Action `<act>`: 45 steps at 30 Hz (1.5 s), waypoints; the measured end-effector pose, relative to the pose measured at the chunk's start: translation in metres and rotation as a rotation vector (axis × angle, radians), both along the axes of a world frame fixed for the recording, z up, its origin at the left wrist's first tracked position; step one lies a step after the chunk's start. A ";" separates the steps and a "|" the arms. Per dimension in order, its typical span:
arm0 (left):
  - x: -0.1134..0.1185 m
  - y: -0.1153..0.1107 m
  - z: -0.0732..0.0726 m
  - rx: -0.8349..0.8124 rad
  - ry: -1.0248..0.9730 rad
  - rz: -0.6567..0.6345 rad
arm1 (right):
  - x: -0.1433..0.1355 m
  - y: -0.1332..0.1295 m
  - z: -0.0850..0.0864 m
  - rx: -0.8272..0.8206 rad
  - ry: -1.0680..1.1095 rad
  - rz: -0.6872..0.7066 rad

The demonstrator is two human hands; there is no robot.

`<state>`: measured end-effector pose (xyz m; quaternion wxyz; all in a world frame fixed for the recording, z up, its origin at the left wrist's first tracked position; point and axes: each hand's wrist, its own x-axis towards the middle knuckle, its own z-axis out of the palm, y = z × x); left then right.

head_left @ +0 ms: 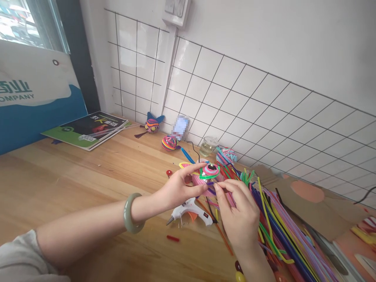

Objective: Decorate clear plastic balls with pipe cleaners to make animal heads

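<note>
Mid-frame, over the desk (88, 172), the left hand (175, 191)'s part-spread grip held a pink ball (198, 180). Its green-edged eye (211, 167) looked formed; the purple strip (210, 183), pinched in the right hand (241, 211)'s nearly closed grip, seemed unfinished. Beyond, a glass jar (208, 147) held pale yellowish liquid (206, 149).

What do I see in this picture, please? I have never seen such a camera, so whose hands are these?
There is no robot here: this single picture comes from a camera on a person's head, looking forward and down. The left hand, with a bracelet, steadies a colourful round craft piece; the right hand pinches a purple strip at its edge. On the wooden table lie a white glue gun and, to the right, many coloured strips. Near the wall stands a glass jar.
</note>
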<state>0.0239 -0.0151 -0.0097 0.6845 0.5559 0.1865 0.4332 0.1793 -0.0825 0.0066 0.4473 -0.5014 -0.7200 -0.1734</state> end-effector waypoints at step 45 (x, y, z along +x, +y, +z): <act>-0.009 0.011 0.001 -0.211 -0.220 -0.201 | 0.005 -0.007 0.014 -0.175 0.766 0.058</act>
